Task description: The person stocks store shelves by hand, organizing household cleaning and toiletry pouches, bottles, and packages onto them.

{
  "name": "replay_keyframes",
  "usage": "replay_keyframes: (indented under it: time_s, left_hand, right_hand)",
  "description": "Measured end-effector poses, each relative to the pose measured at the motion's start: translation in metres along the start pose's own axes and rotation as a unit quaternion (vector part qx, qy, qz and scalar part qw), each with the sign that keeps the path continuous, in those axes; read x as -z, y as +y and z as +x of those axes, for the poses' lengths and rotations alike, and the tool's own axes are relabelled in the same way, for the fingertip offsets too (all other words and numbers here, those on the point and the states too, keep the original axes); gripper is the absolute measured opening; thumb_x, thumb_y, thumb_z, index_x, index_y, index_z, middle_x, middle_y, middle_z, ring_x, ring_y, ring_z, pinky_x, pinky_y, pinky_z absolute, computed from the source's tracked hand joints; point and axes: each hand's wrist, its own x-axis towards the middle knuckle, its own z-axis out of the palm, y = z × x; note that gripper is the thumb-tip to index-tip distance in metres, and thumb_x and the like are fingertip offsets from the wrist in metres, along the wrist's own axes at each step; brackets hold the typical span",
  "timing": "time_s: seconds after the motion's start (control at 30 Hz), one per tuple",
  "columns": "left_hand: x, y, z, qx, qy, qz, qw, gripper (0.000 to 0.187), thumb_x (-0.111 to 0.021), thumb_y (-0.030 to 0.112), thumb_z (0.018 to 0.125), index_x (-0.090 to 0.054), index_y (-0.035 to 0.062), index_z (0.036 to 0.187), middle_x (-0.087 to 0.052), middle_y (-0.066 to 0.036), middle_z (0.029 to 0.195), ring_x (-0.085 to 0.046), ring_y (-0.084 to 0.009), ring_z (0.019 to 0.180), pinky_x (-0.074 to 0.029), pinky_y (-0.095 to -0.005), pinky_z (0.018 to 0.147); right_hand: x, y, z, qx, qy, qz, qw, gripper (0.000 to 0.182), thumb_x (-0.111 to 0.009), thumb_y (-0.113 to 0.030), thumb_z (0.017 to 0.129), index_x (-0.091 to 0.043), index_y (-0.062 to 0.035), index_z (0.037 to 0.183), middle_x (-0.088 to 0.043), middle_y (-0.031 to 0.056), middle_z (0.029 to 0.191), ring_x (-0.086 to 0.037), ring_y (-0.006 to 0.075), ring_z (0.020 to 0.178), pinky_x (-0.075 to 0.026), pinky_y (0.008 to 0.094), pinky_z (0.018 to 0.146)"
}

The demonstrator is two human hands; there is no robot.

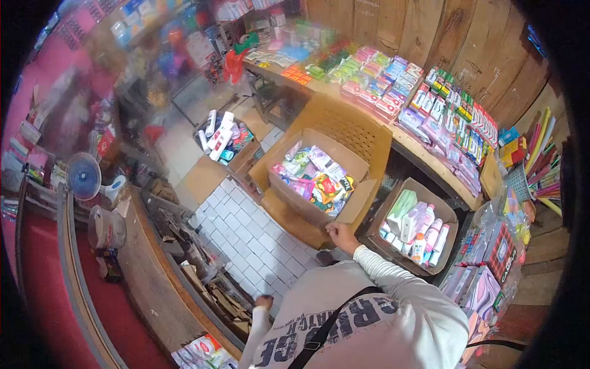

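Observation:
My right hand [343, 238] is closed at the near corner of a cardboard box [362, 206], its fingers curled at the flap's edge. That box rests on the seat of a tan plastic chair [344, 126] and holds colourful packets [332, 187] and a white-and-purple pack [326, 161]. Down beside my body hangs my left hand [264, 301], above the tiled floor [249, 240]; its fingers are too small and dark to make out. To the right of the chair, a second cardboard box [452, 230] contains white bottles and tubes [430, 234].
A third box [239, 160] with white bottles stands beyond the chair. Along the plank wall [424, 31], a wooden table [424, 157] carries rows of packaged goods [387, 80]. A wooden counter [150, 270] runs along the left, near a blue fan [84, 176]. Stacked packs [491, 264] lie at right.

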Motion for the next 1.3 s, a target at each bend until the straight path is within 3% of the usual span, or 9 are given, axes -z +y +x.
replay_keyframes:
  time_s: [0.2, 0.3, 0.33, 0.5, 0.63, 0.67, 0.87, 1.07, 1.3]
  left_hand:
    - [0.084, 0.244, 0.025, -0.220, 0.202, -0.005, 0.954, 0.032, -0.057, 0.029, 0.090, -0.070, 0.0001, 0.091, -0.067, -0.024, 0.081, -0.066, -0.0403, 0.078, -0.051, -0.0459, 0.071]
    - [0.109, 0.343, 0.049, -0.318, 0.220, -0.093, 0.917, 0.026, -0.058, 0.023, 0.090, -0.069, 0.0004, 0.098, -0.069, -0.022, 0.089, -0.066, -0.0392, 0.085, -0.051, -0.0436, 0.076]
    - [0.122, 0.383, 0.037, -0.349, 0.212, -0.092, 0.908, 0.026, -0.058, 0.022, 0.090, -0.069, 0.0007, 0.099, -0.068, -0.023, 0.092, -0.066, -0.0399, 0.088, -0.051, -0.0436, 0.078]
    - [0.141, 0.490, 0.093, -0.411, 0.163, -0.035, 0.896, 0.028, -0.058, 0.019, 0.087, -0.068, 0.0019, 0.106, -0.067, -0.025, 0.103, -0.063, -0.0414, 0.098, -0.050, -0.0452, 0.086]
    - [0.133, 0.541, 0.162, -0.421, 0.152, 0.034, 0.893, 0.029, -0.058, 0.022, 0.087, -0.068, 0.0033, 0.105, -0.067, -0.023, 0.106, -0.064, -0.0411, 0.101, -0.049, -0.0468, 0.089]
    - [0.130, 0.550, 0.183, -0.477, 0.213, 0.153, 0.839, 0.031, -0.057, 0.027, 0.088, -0.068, 0.0029, 0.104, -0.068, -0.023, 0.106, -0.064, -0.0404, 0.102, -0.051, -0.0492, 0.088]
    - [0.117, 0.602, 0.259, -0.345, 0.128, 0.216, 0.905, 0.022, -0.059, 0.015, 0.087, -0.065, 0.0004, 0.101, -0.068, -0.024, 0.100, -0.067, -0.0399, 0.094, -0.055, -0.0472, 0.081]
    - [0.104, 0.620, 0.274, -0.337, 0.141, 0.335, 0.868, 0.011, -0.059, 0.007, 0.088, -0.071, 0.0056, 0.088, -0.072, -0.015, 0.095, -0.072, -0.0280, 0.087, -0.060, -0.0362, 0.070]
    - [0.097, 0.623, 0.286, -0.369, 0.123, 0.363, 0.847, 0.015, -0.059, 0.011, 0.087, -0.073, 0.0060, 0.081, -0.072, -0.015, 0.090, -0.072, -0.0310, 0.082, -0.059, -0.0383, 0.071]
  right_hand:
    - [0.019, -0.028, 0.065, -0.006, 0.035, -0.093, 0.995, 0.036, -0.057, -0.016, 0.089, -0.057, 0.0039, 0.119, -0.065, 0.0218, 0.097, -0.064, 0.0362, 0.086, -0.052, 0.0393, 0.079]
    - [0.006, -0.019, 0.077, 0.130, 0.027, -0.161, 0.978, 0.047, -0.060, -0.019, 0.088, -0.050, 0.0022, 0.129, -0.060, 0.0269, 0.114, -0.060, 0.0390, 0.104, -0.048, 0.0430, 0.091]
    - [0.002, -0.018, 0.078, 0.068, -0.035, -0.137, 0.988, 0.054, -0.063, -0.020, 0.085, -0.047, 0.0010, 0.133, -0.054, 0.0283, 0.125, -0.052, 0.0409, 0.118, -0.042, 0.0455, 0.100]
    - [-0.008, -0.047, 0.068, 0.001, -0.079, -0.172, 0.982, 0.058, -0.064, -0.015, 0.082, -0.046, 0.0007, 0.134, -0.054, 0.0267, 0.126, -0.051, 0.0408, 0.119, -0.041, 0.0462, 0.102]
    - [-0.016, -0.039, 0.076, -0.062, -0.077, -0.182, 0.978, 0.055, -0.063, -0.012, 0.081, -0.048, 0.0004, 0.132, -0.054, 0.0261, 0.125, -0.052, 0.0410, 0.117, -0.042, 0.0467, 0.102]
    - [-0.017, -0.034, 0.077, -0.054, -0.077, -0.174, 0.980, 0.053, -0.062, -0.013, 0.082, -0.049, -0.0003, 0.132, -0.055, 0.0259, 0.125, -0.053, 0.0416, 0.116, -0.042, 0.0470, 0.101]
    - [-0.032, -0.022, 0.088, -0.175, -0.039, -0.186, 0.966, 0.046, -0.063, -0.012, 0.079, -0.057, -0.0001, 0.123, -0.061, 0.0252, 0.115, -0.058, 0.0403, 0.111, -0.045, 0.0455, 0.099]
    - [-0.049, -0.012, 0.081, -0.175, 0.011, -0.248, 0.953, 0.045, -0.063, -0.016, 0.080, -0.059, -0.0033, 0.123, -0.064, 0.0223, 0.112, -0.061, 0.0379, 0.107, -0.047, 0.0459, 0.096]
    - [-0.043, -0.029, 0.091, -0.231, 0.008, -0.219, 0.948, 0.039, -0.063, -0.019, 0.082, -0.062, -0.0054, 0.119, -0.064, 0.0217, 0.112, -0.061, 0.0366, 0.107, -0.047, 0.0449, 0.095]
